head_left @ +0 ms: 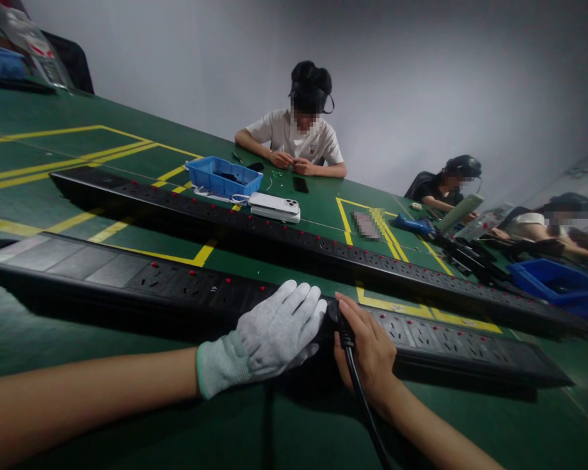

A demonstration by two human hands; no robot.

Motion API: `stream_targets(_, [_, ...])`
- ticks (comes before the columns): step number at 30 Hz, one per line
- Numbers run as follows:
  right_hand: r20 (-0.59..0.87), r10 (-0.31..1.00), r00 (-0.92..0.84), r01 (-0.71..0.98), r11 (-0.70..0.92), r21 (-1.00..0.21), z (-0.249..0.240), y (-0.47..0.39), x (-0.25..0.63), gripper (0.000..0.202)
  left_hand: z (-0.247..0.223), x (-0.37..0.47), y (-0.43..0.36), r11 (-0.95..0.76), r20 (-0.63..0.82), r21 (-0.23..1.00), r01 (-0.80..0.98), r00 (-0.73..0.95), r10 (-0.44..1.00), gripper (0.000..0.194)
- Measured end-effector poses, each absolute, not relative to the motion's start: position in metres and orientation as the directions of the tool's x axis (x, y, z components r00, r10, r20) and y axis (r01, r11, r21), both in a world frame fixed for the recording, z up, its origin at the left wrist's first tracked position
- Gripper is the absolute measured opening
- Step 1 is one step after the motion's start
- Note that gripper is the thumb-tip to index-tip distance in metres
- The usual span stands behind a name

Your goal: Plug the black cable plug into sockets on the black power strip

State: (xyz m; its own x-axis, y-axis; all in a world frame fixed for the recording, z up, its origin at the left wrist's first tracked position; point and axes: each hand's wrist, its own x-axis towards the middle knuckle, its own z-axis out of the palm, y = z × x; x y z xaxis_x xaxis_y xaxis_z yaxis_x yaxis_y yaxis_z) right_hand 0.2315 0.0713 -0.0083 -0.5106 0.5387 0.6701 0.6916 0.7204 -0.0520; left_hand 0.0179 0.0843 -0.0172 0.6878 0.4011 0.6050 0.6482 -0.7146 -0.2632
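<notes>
A long black power strip [166, 277] with red indicators and rows of sockets lies across the green table close to me. My left hand [279, 329], in a grey-white glove, rests flat over the strip's middle, fingers stretched out and its thumb near the close edge. Right beside it, my bare right hand [365, 343] grips a black power plug [333, 313] at the strip's sockets. From the plug a black cable [360, 385] runs down toward me. Whether the pins are fully in a socket is hidden.
Parallel behind lies a second black power strip [255, 225]. Beyond it are a blue bin [223, 175], a white phone [274, 207] and a dark phone [300, 185]. Another blue bin [558, 284] stands right. Co-workers sit across the table and at right.
</notes>
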Motion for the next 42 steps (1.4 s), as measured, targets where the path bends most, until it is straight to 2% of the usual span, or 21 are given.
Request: stream_targets(42, [0.661, 0.552, -0.508, 0.696, 0.715, -0.062, -0.0076, 0.0709, 0.2318, 0.063, -0.0182, 0.0171, 0.0854, -0.741, 0.598, -0.233, 0.63, 0.693, 0.402, 0.053])
